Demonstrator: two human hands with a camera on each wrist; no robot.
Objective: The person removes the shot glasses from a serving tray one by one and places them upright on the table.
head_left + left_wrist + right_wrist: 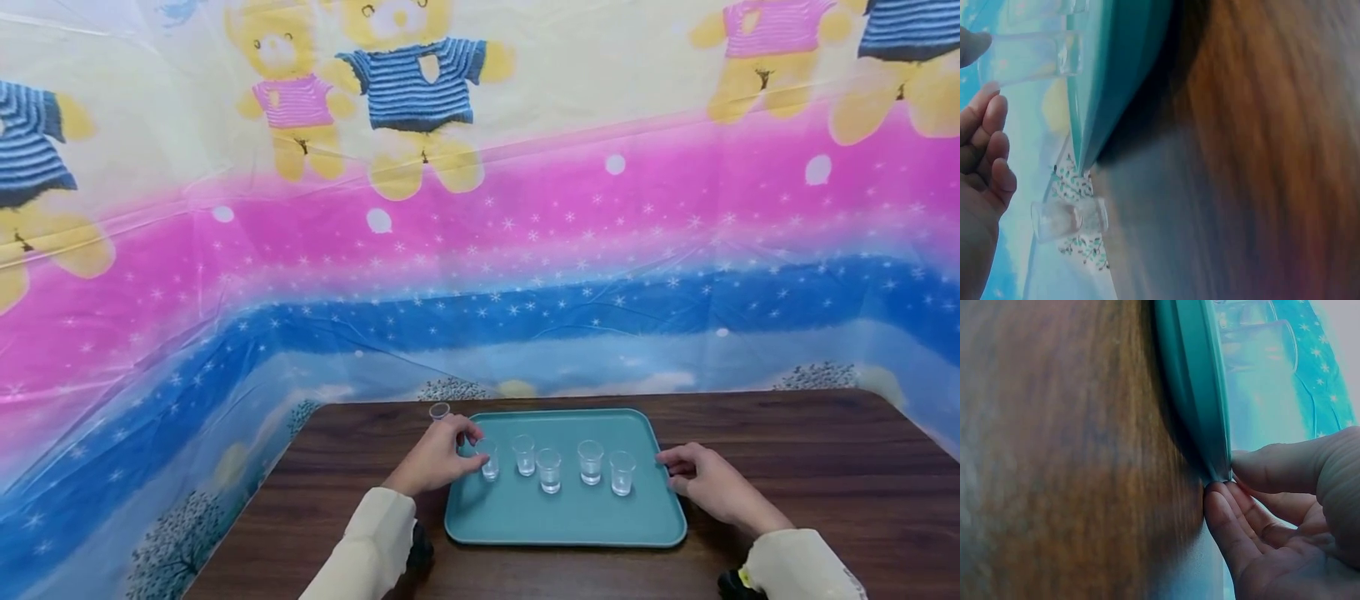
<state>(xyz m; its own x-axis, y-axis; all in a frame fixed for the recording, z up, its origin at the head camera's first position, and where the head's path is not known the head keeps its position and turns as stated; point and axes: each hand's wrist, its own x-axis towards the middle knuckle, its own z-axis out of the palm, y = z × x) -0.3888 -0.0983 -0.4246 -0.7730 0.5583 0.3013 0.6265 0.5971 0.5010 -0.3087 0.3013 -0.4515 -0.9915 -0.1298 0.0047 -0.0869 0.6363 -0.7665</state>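
Note:
A green tray (562, 525) with a raised rim rests on the dark wooden table. Several small clear shot glasses (550, 472) stand upright on it. At the tray's left side my left hand (442, 457) pinches the leftmost shot glass (1035, 57) near its rim, thumb on one side and fingertips on the other. The base of that glass appears to be at the tray's surface. My right hand (708, 479) is at the tray's right edge, and in the right wrist view its thumb (1279, 467) and fingers grip the rim from above and below.
One more shot glass (439, 411) stands on the table (360, 450) behind my left hand, off the tray; the left wrist view shows this glass (1069, 219) too. A printed cloth (450, 317) with bears hangs behind the table's far edge.

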